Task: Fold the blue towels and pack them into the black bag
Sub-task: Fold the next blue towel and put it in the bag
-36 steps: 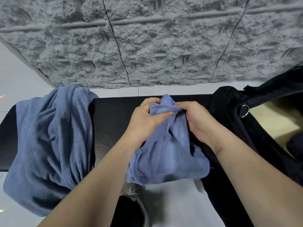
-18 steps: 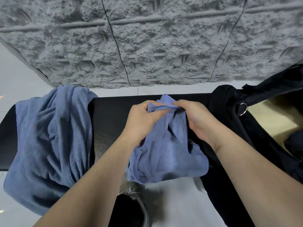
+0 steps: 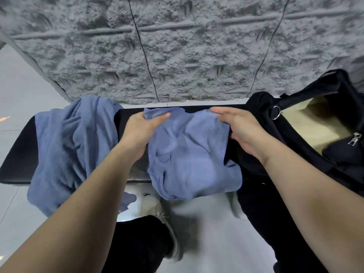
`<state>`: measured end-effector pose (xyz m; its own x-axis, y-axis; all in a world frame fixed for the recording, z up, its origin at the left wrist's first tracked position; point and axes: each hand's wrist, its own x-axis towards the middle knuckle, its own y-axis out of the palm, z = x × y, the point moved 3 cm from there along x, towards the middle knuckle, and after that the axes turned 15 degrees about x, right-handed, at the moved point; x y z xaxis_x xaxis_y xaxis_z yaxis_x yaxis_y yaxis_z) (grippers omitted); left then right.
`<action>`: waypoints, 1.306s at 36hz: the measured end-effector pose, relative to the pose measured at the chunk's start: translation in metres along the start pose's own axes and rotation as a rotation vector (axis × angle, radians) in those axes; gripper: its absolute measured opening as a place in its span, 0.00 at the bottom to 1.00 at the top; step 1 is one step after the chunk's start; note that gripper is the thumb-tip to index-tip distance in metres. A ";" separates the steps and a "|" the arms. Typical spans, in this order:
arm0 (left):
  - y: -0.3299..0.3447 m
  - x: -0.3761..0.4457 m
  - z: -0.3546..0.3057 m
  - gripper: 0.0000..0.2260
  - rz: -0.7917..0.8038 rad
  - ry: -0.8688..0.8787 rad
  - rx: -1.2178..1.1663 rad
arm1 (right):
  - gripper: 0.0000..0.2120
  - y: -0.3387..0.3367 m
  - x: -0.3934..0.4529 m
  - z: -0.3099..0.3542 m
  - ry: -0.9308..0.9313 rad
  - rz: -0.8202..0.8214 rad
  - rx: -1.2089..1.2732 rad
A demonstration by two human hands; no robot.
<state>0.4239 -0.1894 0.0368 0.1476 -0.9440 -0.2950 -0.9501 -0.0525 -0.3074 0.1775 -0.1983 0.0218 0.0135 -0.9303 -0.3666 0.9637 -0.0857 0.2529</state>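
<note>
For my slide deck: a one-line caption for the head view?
Both hands, left hand and right hand, hold a blue towel spread beside the black bag.

Your left hand (image 3: 140, 133) has a narrow strip of bare black bench (image 3: 126, 119) beside it before the heaped blue towel (image 3: 72, 146) blocks the left. On the right, the black bag (image 3: 262, 134) crowds your right hand (image 3: 244, 129).

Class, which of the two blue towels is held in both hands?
The smaller blue towel in the middle, pinched by left hand and right hand; the larger towel lies untouched.
</note>
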 end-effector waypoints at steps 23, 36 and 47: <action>-0.112 -0.082 -0.034 0.06 0.014 0.098 0.266 | 0.12 -0.011 -0.086 0.065 -0.124 0.105 -0.177; -0.135 -0.112 -0.067 0.20 0.059 0.183 0.334 | 0.18 -0.018 -0.129 0.102 -0.158 0.208 -0.261; -0.135 -0.130 -0.067 0.07 0.042 0.086 0.091 | 0.07 -0.026 -0.141 0.108 -0.079 0.234 -0.250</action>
<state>0.5149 -0.0819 0.1775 0.0804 -0.9693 -0.2322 -0.9256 0.0138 -0.3784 0.1222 -0.1033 0.1640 0.2303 -0.9400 -0.2516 0.9726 0.2139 0.0910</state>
